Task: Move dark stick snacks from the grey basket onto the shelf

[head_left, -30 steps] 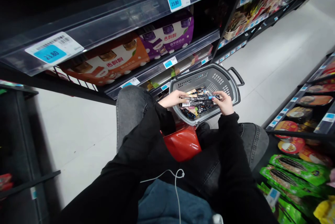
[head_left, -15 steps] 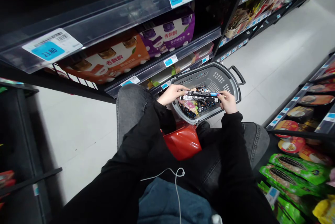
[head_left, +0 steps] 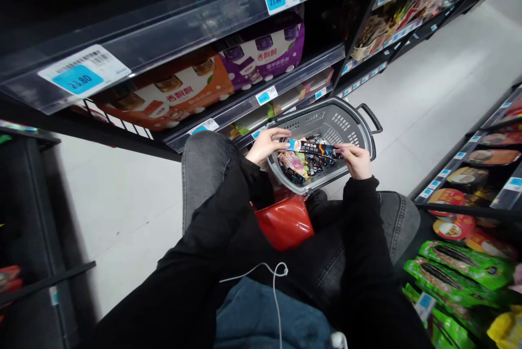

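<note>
Fingers of the left hand (head_left: pixel 265 145) and the right hand (head_left: pixel 356 162) pinch the two ends of a slim, glossy black sachet with a pale-blue tip (head_left: pixel 312 148); from my end of the link I see that tip at the left thumb. Largest in my view is a black shelf unit with clear plastic front rails (head_left: pixel 196 28), running beside a floor of pale grey tiles (head_left: pixel 424 93). Next I make out knees in grey denim (head_left: pixel 204 169), spread apart, and just beyond them a grey plastic basket with slotted walls (head_left: pixel 359 120), near the lowest shelf. On the shelf, an orange printed carton (head_left: pixel 171 93) stands beside a purple printed carton (head_left: pixel 265 55). Between the knees I have a shiny red bag (head_left: pixel 285 221), close to the basket. Small wrapped packets in black, pink and yellow (head_left: pixel 297 165) lie heaped inside the basket. Over that heap the sachet hangs nearly level, its printed face up; whether a second one lies behind it, I cannot tell.
</note>
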### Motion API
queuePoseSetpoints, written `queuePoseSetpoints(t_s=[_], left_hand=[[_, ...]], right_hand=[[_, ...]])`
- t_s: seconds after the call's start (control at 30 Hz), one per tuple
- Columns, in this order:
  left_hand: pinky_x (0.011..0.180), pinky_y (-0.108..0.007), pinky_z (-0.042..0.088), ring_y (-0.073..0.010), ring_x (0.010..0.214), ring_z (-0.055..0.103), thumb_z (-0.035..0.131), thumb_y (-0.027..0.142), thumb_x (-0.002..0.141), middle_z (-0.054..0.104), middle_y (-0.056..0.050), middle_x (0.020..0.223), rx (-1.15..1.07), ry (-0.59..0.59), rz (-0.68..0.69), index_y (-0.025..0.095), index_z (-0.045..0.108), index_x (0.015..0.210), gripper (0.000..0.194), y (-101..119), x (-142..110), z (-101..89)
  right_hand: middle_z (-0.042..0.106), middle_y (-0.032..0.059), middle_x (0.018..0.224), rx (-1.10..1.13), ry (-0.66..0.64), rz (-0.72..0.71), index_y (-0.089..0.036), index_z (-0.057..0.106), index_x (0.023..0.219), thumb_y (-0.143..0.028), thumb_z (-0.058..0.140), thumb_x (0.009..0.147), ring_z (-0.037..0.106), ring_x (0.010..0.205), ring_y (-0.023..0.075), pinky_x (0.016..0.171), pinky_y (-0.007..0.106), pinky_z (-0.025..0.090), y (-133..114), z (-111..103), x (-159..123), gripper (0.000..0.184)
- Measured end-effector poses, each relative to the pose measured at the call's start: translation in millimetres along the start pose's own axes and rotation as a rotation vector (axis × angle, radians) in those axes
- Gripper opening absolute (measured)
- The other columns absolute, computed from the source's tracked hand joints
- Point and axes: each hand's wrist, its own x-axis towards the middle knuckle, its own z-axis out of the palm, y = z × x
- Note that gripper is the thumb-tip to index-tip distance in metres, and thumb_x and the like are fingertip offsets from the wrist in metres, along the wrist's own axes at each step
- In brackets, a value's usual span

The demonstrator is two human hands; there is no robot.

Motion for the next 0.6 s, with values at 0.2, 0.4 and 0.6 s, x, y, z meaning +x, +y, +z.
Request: queuePoseSetpoints(t_s=[0.2, 0.4, 0.6], left_hand=[[0.068, -0.029, 0.056, -0.0169, 0.072, 0.066, 0.077, 0.013, 0.053, 0.069, -0.010, 0.085, 0.000, 0.058, 0.002, 0.005, 0.062, 0.108, 0.057, -6, 3, 1.1], [0.069, -0.031, 0.057, -0.0188, 0.073, 0.067, 0.077, 0.025, 0.055, 0.070, -0.009, 0.083, -0.039, 0.077, 0.047, 0.006, 0.067, 0.094, 0.045, -3, 0, 7.2], [0.076, -0.032, 0.055, -0.0208, 0.079, 0.067, 0.079, 0.035, 0.054, 0.071, -0.011, 0.087, -0.006, 0.104, 0.144, 0.006, 0.070, 0.093, 0.049, -1, -1, 10.1]], right_hand=[[0.068, 0.0070, 0.106, 0.038, 0.097, 0.056, -0.020, 0.067, 0.102, -0.023, 0.082, 0.052, 0.066, 0.094, 0.0208, 0.089, 0.038, 0.053, 3, 5, 4, 0.052], [0.069, 0.0031, 0.076, 0.051, 0.188, 0.155, -0.017, 0.069, 0.089, -0.028, 0.080, 0.051, 0.062, 0.062, 0.0134, 0.056, 0.025, 0.052, 10, 4, 7, 0.042], [0.066, 0.0014, 0.068, 0.011, 0.196, 0.172, -0.016, 0.069, 0.083, -0.031, 0.079, 0.053, 0.055, 0.053, 0.0102, 0.046, 0.022, 0.046, 11, 2, 8, 0.035]])
